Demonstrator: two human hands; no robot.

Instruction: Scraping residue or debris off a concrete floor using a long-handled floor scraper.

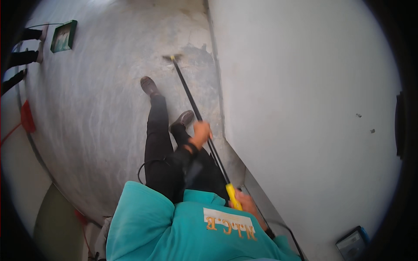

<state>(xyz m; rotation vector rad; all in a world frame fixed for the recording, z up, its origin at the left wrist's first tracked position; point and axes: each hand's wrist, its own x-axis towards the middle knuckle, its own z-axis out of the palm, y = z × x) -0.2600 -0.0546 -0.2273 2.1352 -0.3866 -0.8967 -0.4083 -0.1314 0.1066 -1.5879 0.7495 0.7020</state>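
A long black pole (187,91) with a yellow grip slants across my front down to the floor. Its wide, dark, broom-like head (173,57) rests by a yellow collar on the grey floor; blur hides whether it has bristles. Partway down the shaft, my left hand (201,134) is wrapped round it, the arm in a black sleeve. At the upper end, my right hand (247,203) is closed at the yellow grip (233,196), partly hidden by it. My brown shoes (149,85) stand left of the pole.
A white wall (296,95) runs along the right. Black-clad legs (24,58) of other people show at far left, near a green-edged tray (64,36). A red dustpan-like thing (27,116) lies by the left wall. The concrete floor (104,100) has a darker rough patch (200,51).
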